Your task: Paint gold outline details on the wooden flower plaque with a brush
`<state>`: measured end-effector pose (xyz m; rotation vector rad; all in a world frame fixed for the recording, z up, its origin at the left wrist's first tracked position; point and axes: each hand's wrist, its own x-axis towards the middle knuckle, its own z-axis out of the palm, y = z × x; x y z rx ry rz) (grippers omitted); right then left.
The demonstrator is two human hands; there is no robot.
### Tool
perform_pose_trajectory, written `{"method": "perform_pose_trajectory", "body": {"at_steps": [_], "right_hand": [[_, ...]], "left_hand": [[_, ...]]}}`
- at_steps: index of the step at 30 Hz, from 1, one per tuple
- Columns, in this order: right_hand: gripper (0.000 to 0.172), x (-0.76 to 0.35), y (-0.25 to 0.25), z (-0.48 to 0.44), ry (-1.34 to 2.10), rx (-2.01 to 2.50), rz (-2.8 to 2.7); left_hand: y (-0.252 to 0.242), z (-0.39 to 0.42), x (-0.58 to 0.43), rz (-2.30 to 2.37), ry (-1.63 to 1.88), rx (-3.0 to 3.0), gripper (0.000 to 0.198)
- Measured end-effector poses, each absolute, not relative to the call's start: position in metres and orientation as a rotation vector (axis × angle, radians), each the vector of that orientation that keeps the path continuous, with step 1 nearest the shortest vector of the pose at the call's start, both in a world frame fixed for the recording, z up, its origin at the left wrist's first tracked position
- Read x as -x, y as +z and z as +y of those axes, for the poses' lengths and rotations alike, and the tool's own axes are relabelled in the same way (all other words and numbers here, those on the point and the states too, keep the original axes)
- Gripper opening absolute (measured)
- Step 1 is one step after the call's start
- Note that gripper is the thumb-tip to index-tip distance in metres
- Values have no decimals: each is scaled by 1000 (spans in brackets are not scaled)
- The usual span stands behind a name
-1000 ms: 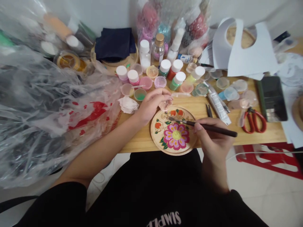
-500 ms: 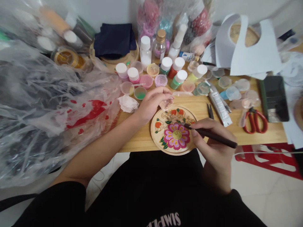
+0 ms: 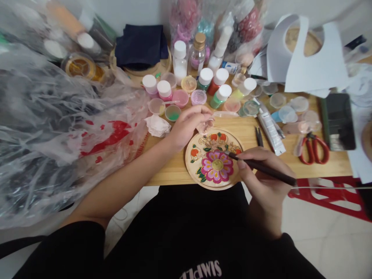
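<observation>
Along the back of the tabletop (image 3: 171, 170), white-capped paint bottles (image 3: 222, 96) crowd together, with small paint cups just in front, one holding green (image 3: 172, 113). A crumpled tissue (image 3: 157, 126) lies beside that cup. Out right, a white tube (image 3: 270, 131) lies at a slant, dark tweezers (image 3: 258, 136) just beside it, red scissors (image 3: 314, 149) further on, then a dark phone (image 3: 338, 122). A folded navy cloth (image 3: 141, 46) sits at the back, crinkled plastic bags (image 3: 58, 135) heap up on the left, and white cut sheets (image 3: 316, 66) lie top right.

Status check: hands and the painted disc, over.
Left hand at upper rim of painted disc, grip unclear. Right hand shut on brush, tip at pink flower edge. Tweezers and glue tube right of disc, apart.
</observation>
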<state>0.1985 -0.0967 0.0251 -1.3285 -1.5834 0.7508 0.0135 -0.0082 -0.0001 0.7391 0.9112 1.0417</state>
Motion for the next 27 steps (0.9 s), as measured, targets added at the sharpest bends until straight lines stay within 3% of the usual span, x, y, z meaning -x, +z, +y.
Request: {"method": "perform_pose_trajectory", "body": {"at_steps": [27], "right_hand": [[12,-199,22,-94,758,1274,-1648]], "left_hand": [[-2,-8,-13,911,1031,-727,5]]}}
